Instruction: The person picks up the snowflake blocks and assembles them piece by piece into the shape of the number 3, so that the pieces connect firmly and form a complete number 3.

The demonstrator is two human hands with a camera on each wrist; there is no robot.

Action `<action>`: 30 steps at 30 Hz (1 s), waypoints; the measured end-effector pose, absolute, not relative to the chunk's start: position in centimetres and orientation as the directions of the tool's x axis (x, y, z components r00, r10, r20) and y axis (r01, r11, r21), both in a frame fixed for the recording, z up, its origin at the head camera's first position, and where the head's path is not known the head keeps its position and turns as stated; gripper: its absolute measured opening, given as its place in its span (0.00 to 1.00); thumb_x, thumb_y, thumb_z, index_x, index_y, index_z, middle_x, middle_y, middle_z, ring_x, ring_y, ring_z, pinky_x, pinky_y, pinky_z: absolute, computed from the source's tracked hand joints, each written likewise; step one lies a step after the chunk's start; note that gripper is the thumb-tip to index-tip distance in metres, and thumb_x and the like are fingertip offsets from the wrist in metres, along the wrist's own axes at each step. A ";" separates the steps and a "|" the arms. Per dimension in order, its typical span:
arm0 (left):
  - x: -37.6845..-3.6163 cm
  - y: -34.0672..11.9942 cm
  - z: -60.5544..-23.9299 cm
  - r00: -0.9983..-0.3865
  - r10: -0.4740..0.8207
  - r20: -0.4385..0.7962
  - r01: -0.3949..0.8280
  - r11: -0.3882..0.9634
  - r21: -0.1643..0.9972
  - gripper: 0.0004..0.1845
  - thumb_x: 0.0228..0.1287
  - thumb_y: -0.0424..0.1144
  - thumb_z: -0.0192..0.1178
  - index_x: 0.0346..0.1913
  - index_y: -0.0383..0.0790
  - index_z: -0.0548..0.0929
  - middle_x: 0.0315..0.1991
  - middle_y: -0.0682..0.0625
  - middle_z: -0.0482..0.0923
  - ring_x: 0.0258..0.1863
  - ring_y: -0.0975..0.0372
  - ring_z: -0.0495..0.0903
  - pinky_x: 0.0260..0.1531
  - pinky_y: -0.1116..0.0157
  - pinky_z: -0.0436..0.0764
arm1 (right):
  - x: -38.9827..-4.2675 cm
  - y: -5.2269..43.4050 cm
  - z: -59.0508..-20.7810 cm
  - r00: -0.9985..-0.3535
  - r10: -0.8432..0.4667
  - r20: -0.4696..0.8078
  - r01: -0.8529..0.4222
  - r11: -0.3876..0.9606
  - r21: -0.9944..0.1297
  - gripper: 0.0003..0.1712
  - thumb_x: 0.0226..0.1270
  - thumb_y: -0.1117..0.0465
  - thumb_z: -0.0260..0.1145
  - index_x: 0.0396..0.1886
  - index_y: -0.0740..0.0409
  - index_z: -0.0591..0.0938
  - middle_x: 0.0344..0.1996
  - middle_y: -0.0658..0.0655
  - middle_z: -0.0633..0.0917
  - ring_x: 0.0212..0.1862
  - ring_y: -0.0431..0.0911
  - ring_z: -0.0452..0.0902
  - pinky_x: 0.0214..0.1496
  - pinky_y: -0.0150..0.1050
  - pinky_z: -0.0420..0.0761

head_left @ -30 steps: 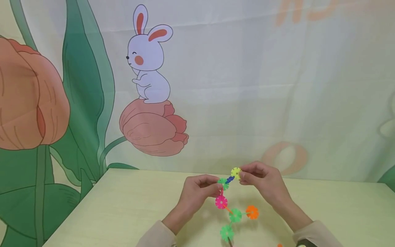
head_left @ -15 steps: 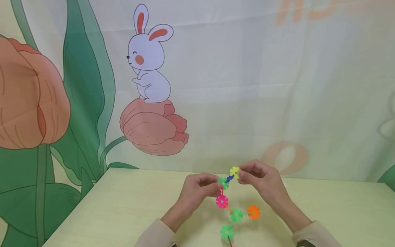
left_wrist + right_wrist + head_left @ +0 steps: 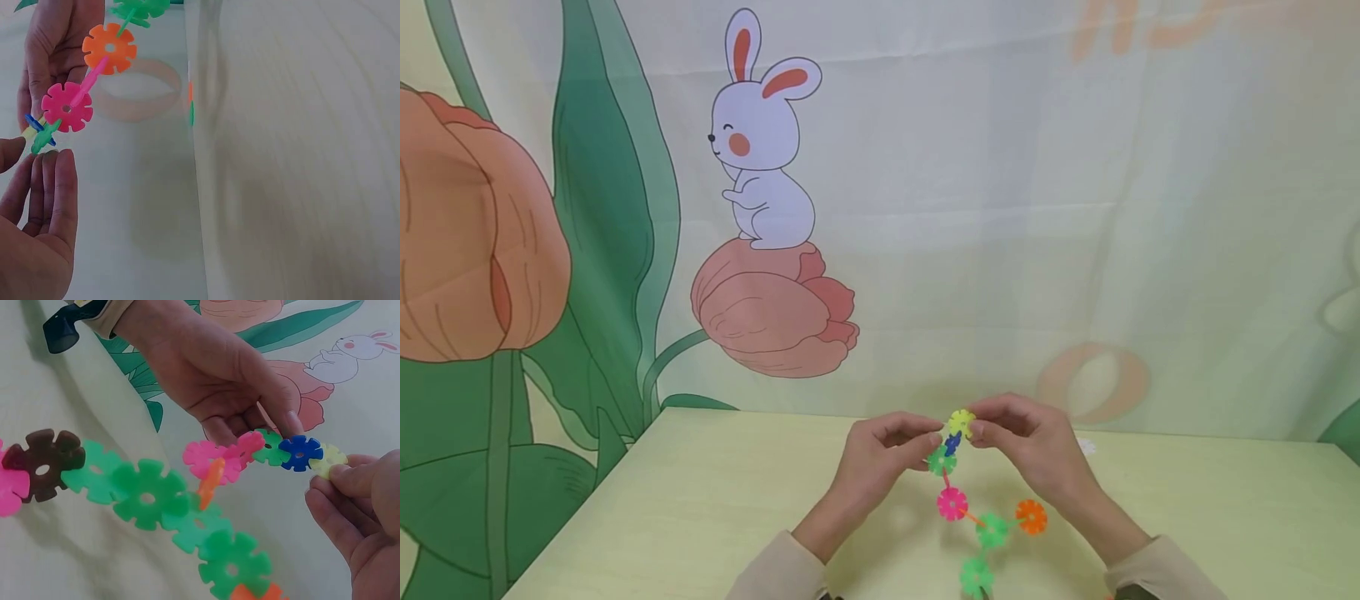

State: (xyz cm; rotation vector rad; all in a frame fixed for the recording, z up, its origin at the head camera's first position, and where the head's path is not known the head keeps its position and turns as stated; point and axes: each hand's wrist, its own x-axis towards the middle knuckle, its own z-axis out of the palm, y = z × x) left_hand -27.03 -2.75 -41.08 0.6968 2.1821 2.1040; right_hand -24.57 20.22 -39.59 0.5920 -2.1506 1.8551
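Hands drawn closer together than half a second ago, the yellow disc [image 3: 959,422] swung in toward the left hand [image 3: 880,458] and the hanging chain [image 3: 977,521] shifted slightly rightward. Right hand [image 3: 1030,446] pinching the yellow disc between thumb and curled fingers [image 3: 350,481], at the chain's upper end. Left hand's fingertips closed on the small green disc [image 3: 942,461] just below, with the blue disc [image 3: 952,442] slotted between the two. Long axis of the chain running downward from the fingers toward the person: pink disc [image 3: 952,503], then green pieces, with an orange disc [image 3: 1032,517] branching off to the right. All held above the bench [image 3: 700,500], nothing resting on it as far as visible. No containers in view. Both hands equally near the joint.
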 end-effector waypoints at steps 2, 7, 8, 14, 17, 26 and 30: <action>-27.0 -2.7 -40.9 -0.900 0.325 0.290 0.304 -0.007 0.953 0.12 0.69 0.39 0.73 0.49 0.37 0.92 0.43 0.48 0.90 0.37 0.58 0.88 0.43 0.57 0.91 | -24.5 20.0 -39.7 -0.883 -0.155 0.443 -0.462 0.112 -0.880 0.09 0.71 0.68 0.74 0.48 0.66 0.89 0.42 0.63 0.91 0.43 0.50 0.90 0.52 0.46 0.90; -26.8 -2.7 -40.7 -0.898 0.312 0.311 0.335 0.027 0.942 0.08 0.67 0.42 0.74 0.45 0.45 0.94 0.40 0.50 0.91 0.36 0.57 0.87 0.41 0.59 0.90 | -24.3 19.4 -40.0 -0.874 -0.181 0.451 -0.474 0.110 -0.874 0.08 0.71 0.67 0.74 0.48 0.62 0.91 0.42 0.60 0.91 0.43 0.52 0.91 0.52 0.47 0.90; -26.8 -2.7 -40.7 -0.897 0.311 0.315 0.341 0.033 0.940 0.07 0.67 0.42 0.74 0.45 0.45 0.94 0.39 0.51 0.90 0.36 0.57 0.87 0.40 0.60 0.90 | -24.2 19.2 -40.1 -0.869 -0.190 0.458 -0.482 0.113 -0.869 0.08 0.71 0.67 0.74 0.48 0.61 0.91 0.42 0.59 0.91 0.43 0.52 0.90 0.52 0.47 0.90; -26.7 -2.6 -40.7 -0.888 0.301 0.348 0.383 0.062 0.922 0.06 0.68 0.38 0.74 0.41 0.38 0.93 0.35 0.49 0.90 0.31 0.61 0.86 0.36 0.65 0.89 | -24.1 19.0 -40.2 -0.843 -0.230 0.486 -0.521 0.122 -0.845 0.09 0.72 0.67 0.73 0.49 0.59 0.91 0.42 0.59 0.90 0.42 0.52 0.90 0.51 0.47 0.90; -26.6 -2.6 -40.7 -0.886 0.293 0.360 0.396 0.070 0.916 0.06 0.68 0.37 0.74 0.40 0.36 0.92 0.34 0.48 0.90 0.30 0.62 0.86 0.35 0.67 0.88 | -24.2 19.3 -39.9 -0.869 -0.230 0.438 -0.478 0.161 -0.864 0.10 0.73 0.64 0.73 0.51 0.59 0.91 0.44 0.57 0.90 0.43 0.51 0.90 0.53 0.44 0.89; -26.6 -2.7 -40.9 -0.905 0.254 0.342 0.365 0.047 0.930 0.06 0.65 0.34 0.75 0.40 0.34 0.92 0.33 0.45 0.90 0.30 0.60 0.87 0.36 0.69 0.88 | -25.9 25.0 -39.3 -0.937 -0.055 0.344 -0.341 0.346 -0.874 0.20 0.75 0.55 0.73 0.59 0.61 0.87 0.52 0.60 0.90 0.47 0.46 0.90 0.52 0.35 0.88; -26.7 -2.8 -41.0 -0.910 0.236 0.340 0.359 0.040 0.933 0.07 0.64 0.34 0.76 0.40 0.33 0.92 0.32 0.45 0.89 0.30 0.59 0.87 0.36 0.68 0.88 | -26.9 28.2 -40.2 -0.961 -0.002 0.277 -0.256 0.390 -0.884 0.26 0.77 0.52 0.71 0.66 0.63 0.83 0.57 0.62 0.88 0.50 0.44 0.88 0.53 0.32 0.86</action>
